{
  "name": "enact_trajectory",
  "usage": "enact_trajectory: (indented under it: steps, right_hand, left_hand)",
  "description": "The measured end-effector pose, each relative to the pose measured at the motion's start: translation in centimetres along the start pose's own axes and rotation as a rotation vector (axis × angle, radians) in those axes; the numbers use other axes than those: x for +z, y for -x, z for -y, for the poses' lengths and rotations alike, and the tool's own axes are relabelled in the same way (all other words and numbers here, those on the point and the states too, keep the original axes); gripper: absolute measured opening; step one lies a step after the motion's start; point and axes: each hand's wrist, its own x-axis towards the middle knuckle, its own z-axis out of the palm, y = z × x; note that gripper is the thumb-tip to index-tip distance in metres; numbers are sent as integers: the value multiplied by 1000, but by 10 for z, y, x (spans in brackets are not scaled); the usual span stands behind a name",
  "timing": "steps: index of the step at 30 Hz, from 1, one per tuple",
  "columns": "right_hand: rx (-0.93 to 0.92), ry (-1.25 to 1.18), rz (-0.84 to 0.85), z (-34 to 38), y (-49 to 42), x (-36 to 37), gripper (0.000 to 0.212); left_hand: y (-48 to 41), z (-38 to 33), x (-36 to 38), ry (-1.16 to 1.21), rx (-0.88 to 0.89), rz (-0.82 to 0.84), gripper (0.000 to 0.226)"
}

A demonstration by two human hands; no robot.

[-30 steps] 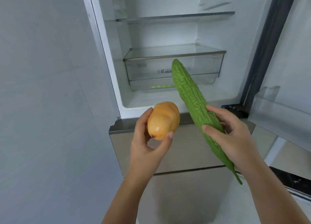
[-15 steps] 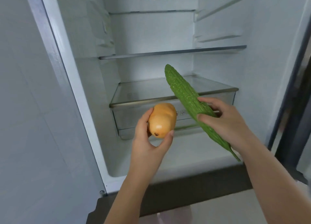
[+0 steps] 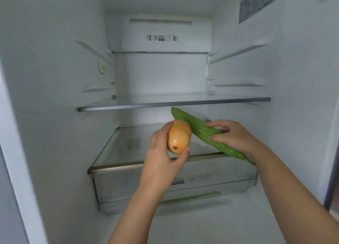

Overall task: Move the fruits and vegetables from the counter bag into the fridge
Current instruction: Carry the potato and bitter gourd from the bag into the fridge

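Orange-skinned, the mango sits near the centre of the frame, pinched between thumb and fingers of the left hand, stem end toward the camera. Right of it, the right hand wraps the middle of the bitter gourd, tip angled to the upper left under the glass shelf, probably to slide it lengthwise onto the drawer lid (something green already shows through the drawer front below). Neither touches the lid yet.
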Motion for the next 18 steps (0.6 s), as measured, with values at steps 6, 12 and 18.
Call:
enact_trajectory:
  steps: [6, 12, 18]
  right_hand:
    - [33, 56, 13, -22, -34, -12, 41]
    - [66, 93, -40, -39, -47, -24, 38]
    - [35, 129, -78, -42, -51, -26, 41]
  left_hand:
    - [-42, 10, 28, -166, -79, 186, 65]
    - [-75, 15, 53, -210, -60, 405, 67]
    - [-95, 13, 77, -217, -52, 543, 70]
